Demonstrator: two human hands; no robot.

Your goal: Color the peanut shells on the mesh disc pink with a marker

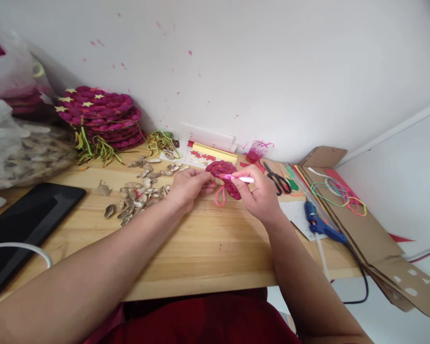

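Note:
My left hand pinches the left edge of a magenta piece made of glossy, lumpy shells, with a pink cord loop hanging at its lower side. In my right hand is a white-handled brush, its pink-stained tip touching the middle of the piece. The fingers of my right hand wrap round the handle and partly cover the piece's right side. Loose brown shells lie on the wooden table to the left of my left hand.
Stacked magenta discs with yellow stars and a bag of shells stand left, behind a black tablet. A pink paint cup is at the wall. Scissors, a blue glue gun and cardboard lie right.

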